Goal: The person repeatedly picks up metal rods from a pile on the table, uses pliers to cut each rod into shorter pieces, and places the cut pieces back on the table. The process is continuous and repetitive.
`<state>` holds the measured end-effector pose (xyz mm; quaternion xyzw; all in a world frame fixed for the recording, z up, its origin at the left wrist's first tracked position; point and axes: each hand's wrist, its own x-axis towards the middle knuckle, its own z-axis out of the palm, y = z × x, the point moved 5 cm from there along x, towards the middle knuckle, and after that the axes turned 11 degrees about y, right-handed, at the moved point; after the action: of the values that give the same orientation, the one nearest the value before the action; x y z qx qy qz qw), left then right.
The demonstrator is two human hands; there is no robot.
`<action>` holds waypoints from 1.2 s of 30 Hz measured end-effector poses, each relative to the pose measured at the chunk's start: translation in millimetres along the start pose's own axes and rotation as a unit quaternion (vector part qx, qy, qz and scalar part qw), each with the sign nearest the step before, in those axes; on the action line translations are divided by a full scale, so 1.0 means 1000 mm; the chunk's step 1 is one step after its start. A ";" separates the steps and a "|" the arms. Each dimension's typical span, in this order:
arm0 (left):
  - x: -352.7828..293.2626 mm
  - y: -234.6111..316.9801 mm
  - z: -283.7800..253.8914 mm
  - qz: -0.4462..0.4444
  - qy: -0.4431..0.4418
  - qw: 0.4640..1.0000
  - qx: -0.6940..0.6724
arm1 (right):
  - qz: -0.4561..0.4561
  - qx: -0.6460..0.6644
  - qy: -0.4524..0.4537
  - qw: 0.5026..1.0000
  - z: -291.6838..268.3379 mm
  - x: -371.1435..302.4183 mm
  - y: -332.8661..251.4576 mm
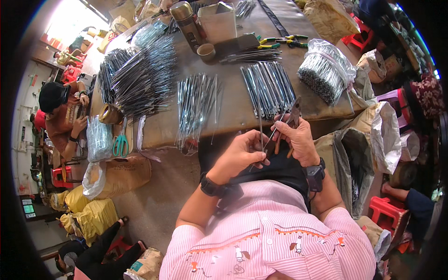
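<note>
My left hand point(242, 156) pinches a thin metal wire point(260, 122) that rises up toward the table edge. My right hand point(298, 140) grips a pair of pliers point(293, 116) with orange handles, its jaws pointing up beside the wire. Both hands meet over my lap, just below the brown table's point(233, 116) near edge. On the table right above them lie flat rows of cut metal wires point(268, 88) and a second bunch point(196, 105) to the left.
A plastic-wrapped bundle of wires point(324, 70) sits at the right, heaps of wires point(140, 77) at the left. A flask point(186, 21), cup point(206, 51), spare pliers point(280, 41), tape roll point(109, 114) and green scissors point(120, 144) lie about. A seated person point(63, 114) works at left; sacks point(116, 175) stand around.
</note>
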<state>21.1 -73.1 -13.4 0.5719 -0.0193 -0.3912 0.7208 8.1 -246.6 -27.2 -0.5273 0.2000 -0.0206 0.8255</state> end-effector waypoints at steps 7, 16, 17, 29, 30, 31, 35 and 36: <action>0.006 -0.004 0.003 -0.056 -0.007 0.980 -0.191 | -0.033 0.002 0.036 0.999 0.004 -0.003 0.004; 0.027 -0.029 0.001 -0.084 0.062 0.972 -0.209 | -0.070 -0.052 0.034 0.996 0.000 -0.006 0.012; 0.029 -0.032 -0.001 -0.090 0.086 0.974 -0.189 | -0.037 -0.034 0.028 0.998 -0.004 -0.006 0.016; 0.016 -0.006 -0.002 0.194 0.173 0.964 0.059 | 0.216 0.104 -0.128 0.962 -0.029 -0.042 0.044; 0.016 -0.004 -0.002 0.215 0.182 0.955 0.098 | 0.238 0.093 -0.119 0.959 -0.031 -0.046 0.047; 0.016 -0.001 -0.002 0.242 0.188 0.943 0.133 | 0.198 0.021 -0.123 0.972 -0.031 -0.045 0.047; 0.015 -0.001 -0.004 0.241 0.204 0.935 0.160 | 0.050 -0.198 -0.141 0.969 -0.030 -0.038 0.045; 0.014 0.001 -0.003 0.256 0.208 0.928 0.173 | 0.003 -0.233 -0.144 0.962 -0.029 -0.035 0.044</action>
<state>32.8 -78.4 -19.7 0.7320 -0.0823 -0.0558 0.6740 -42.0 -243.5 -65.2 -0.7015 0.0803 0.1051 0.7003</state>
